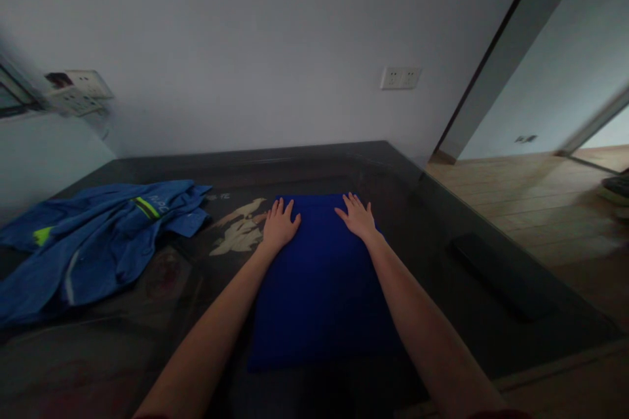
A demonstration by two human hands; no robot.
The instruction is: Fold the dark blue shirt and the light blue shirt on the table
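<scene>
A deep blue cloth (pixel 322 281), folded into a flat rectangle, lies on the dark glossy tabletop (pixel 432 288) in front of me. My left hand (pixel 281 226) rests on its far left corner, fingers spread and palm down. On the far right corner my right hand (pixel 358 216) lies flat, its fingers also apart. Neither hand grasps the fabric; both only touch it from above. The cloth's side edges are partly hidden beneath my hands and forearms.
A crumpled blue garment (pixel 132 229) with yellow-green stripes lies to the left. At the right stands a dark oblong object (pixel 496 275) on the tabletop, its kind unclear. Behind the table rises a pale wall with a socket plate (pixel 400 78). Wooden floor (pixel 501 190) shows past the right edge.
</scene>
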